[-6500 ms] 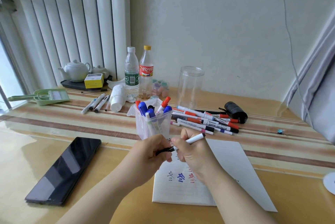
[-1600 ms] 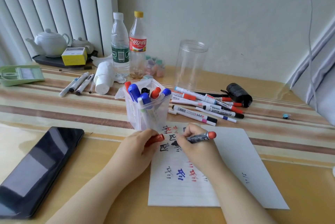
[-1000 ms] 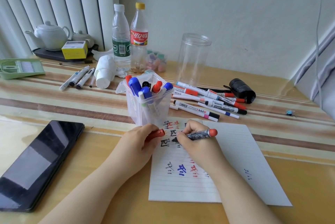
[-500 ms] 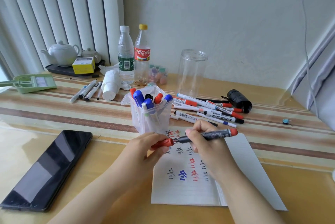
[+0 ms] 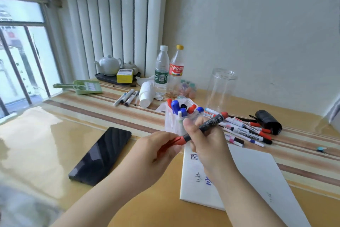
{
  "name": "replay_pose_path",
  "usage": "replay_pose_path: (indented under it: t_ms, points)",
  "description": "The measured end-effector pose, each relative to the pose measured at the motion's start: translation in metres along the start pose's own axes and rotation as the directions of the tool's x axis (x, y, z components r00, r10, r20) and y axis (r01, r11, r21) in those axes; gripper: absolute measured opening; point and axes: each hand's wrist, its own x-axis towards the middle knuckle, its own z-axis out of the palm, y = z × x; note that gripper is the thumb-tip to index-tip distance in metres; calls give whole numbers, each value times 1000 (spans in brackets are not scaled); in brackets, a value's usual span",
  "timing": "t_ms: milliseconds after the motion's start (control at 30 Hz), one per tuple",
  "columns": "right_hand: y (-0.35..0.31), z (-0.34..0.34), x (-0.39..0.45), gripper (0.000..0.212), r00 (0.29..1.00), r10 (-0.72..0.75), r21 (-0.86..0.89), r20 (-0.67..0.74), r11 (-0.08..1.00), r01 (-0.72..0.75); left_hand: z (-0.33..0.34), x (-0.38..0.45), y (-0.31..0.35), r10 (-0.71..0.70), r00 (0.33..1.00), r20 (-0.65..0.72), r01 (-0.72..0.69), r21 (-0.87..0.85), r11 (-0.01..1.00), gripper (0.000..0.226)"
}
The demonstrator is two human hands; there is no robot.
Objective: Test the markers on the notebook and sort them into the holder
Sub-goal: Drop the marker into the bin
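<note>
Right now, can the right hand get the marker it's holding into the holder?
Probably yes. The right hand grips the marker just in front of the holder, whose top is open, though several markers already stand in it. The left hand holds the red cap at its tip.

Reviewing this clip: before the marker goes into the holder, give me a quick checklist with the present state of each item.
1. Cap on marker: the left hand holds the red cap against the tip end; fully seated, cannot tell.
2. Grip on marker: the right hand grips the barrel, ok.
3. Room in holder: several markers already stand inside; a gap shows, ok.
4. Path to holder: it stands just behind the hands, nothing between, ok.
5. Test mark made: writing shows on the notebook; which marks are this marker's, cannot tell.
</note>
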Motion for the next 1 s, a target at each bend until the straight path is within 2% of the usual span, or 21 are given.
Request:
replay_pose_path:
  t_ms: [67, 200, 267, 333, 400, 467, 500, 567, 667, 733, 800, 867, 933, 1000]
  points:
    - [-3, 31, -1, 47, 998, -4, 9, 60, 1000, 3, -22, -12, -2, -17, 998, -57, 19, 36, 999, 30]
    - [0, 103, -3, 45, 987, 8, 40, 159, 999, -15, -70, -46, -19, -129, 975, -182, 147, 87, 985, 6]
    - [8, 145, -7, 38, 968, 13, 60, 250, 998, -29, -96, -71, -31, -200, 951, -234, 233, 123, 965, 12]
    - [13, 189, -18, 35, 937, 40, 83, 348, 994, -73, -120, -102, -44, -266, 915, -305, 314, 121, 942, 10]
    - [19, 234, -32, 36, 887, 93, 91, 453, 985, -149, -143, -138, -55, -335, 847, -413, 406, 96, 909, 10]
    - [29, 280, -52, 33, 788, 175, 32, 590, 970, -240, -162, -179, -66, -438, 741, -509, 525, 33, 850, 8]
    - [36, 302, -64, 31, 722, 231, -35, 652, 960, -276, -170, -203, -72, -488, 690, -536, 580, 5, 815, 4]
    - [57, 341, -92, 36, 575, 360, -217, 734, 928, -304, -182, -254, -83, -573, 570, -589, 690, -36, 723, 13]
    - [88, 382, -135, 32, 362, 529, -406, 768, 838, -364, -190, -331, -94, -662, 322, -677, 838, -121, 532, 9]
    - [99, 392, -155, 32, 266, 592, -499, 761, 796, -343, -191, -378, -100, -683, 193, -704, 908, -135, 396, 10]
    - [112, 395, -167, 33, 212, 624, -557, 752, 774, -302, -188, -415, -106, -732, 55, -679, 947, -197, 254, 11]
    - [125, 391, -174, 34, 195, 649, -597, 735, 756, -269, -182, -447, -116, -805, -72, -589, 945, -298, 133, 23]
    - [135, 385, -175, 36, 208, 665, -626, 718, 747, -225, -172, -470, -126, -851, -148, -504, 950, -311, 19, 41]
    - [140, 378, -173, 36, 224, 664, -632, 713, 748, -204, -168, -481, -133, -831, -220, -511, 943, -330, -46, 44]
